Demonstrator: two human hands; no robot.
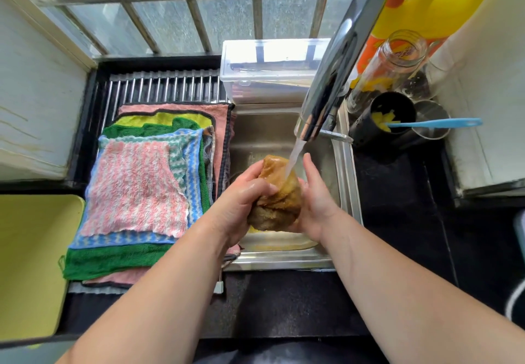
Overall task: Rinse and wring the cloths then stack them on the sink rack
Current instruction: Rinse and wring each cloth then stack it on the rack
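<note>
A wet brown cloth [277, 193] is bunched up over the steel sink [345, 170], and water from the chrome faucet [332, 79] runs onto it. My left hand [244, 198] grips the cloth from the left. My right hand [315, 198] cups it from the right, fingers pointing up beside the stream. On the metal sink rack [164, 86] to the left lies a flat stack of cloths [136, 190]: a pink-and-white one on top, then blue striped, green, yellow and pink ones beneath.
A clear plastic box [270, 70] stands behind the sink. At the right are a yellow jug [443, 8], a glass jar [395, 62] and a black cup [386, 116] with a blue-handled tool [437, 122]. A yellow-green board [31, 264] lies at the left. The counter [397, 193] is black.
</note>
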